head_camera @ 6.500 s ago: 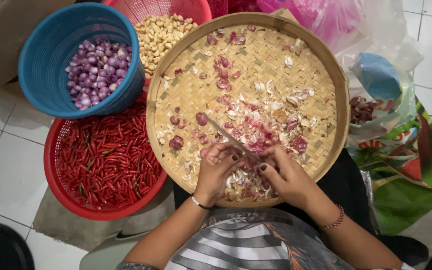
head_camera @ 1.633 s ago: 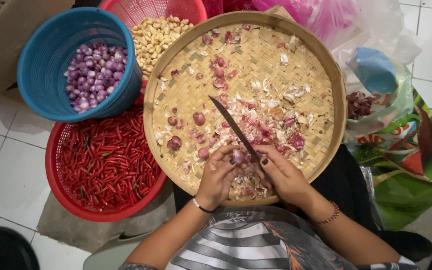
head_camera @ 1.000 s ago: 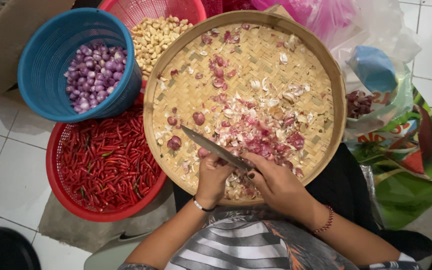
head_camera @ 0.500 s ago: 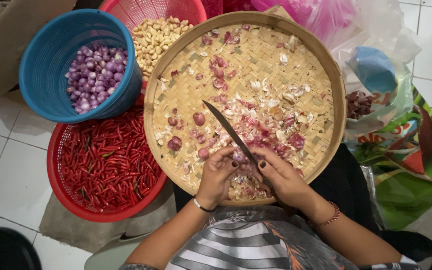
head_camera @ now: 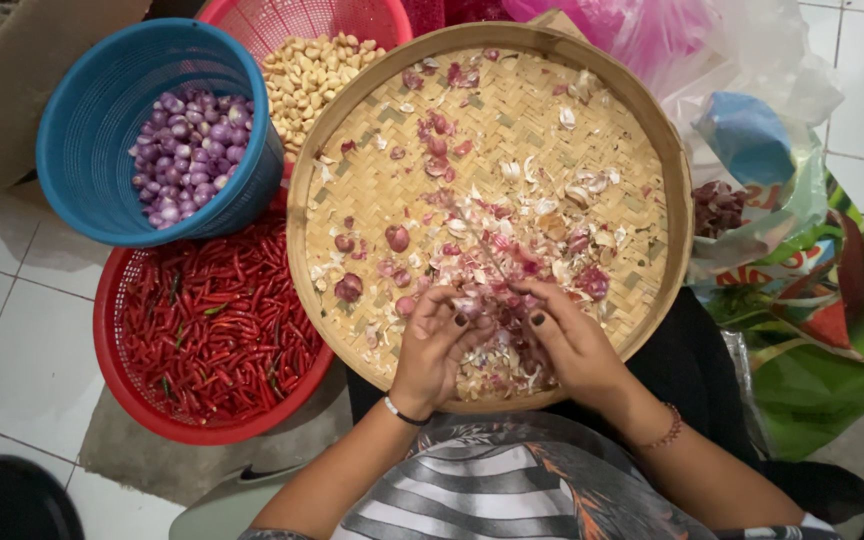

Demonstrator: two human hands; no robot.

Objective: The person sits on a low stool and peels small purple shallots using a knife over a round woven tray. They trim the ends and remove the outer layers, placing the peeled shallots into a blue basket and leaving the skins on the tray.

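Note:
A round woven bamboo tray (head_camera: 652, 150) rests on my lap, strewn with shallot skins and several peeled shallots (head_camera: 397, 238). My left hand (head_camera: 434, 345) pinches a small shallot (head_camera: 472, 306) at the tray's near edge. My right hand (head_camera: 572, 340) grips a knife (head_camera: 482, 250) whose thin blade points away from me, edge-on and hard to make out, just over that shallot. Both hands meet above a heap of pink and white peelings (head_camera: 497, 365).
A blue basket (head_camera: 87, 190) of purple shallots sits at upper left. A red basket (head_camera: 112, 370) of red chillies lies beside the tray, another red basket (head_camera: 372, 15) holds pale garlic cloves. Plastic bags (head_camera: 802, 300) crowd the right. White floor tiles surround.
The knife blade swung from pointing far left to nearly straight away from me. Both hands stayed at the tray's near edge, working one shallot.

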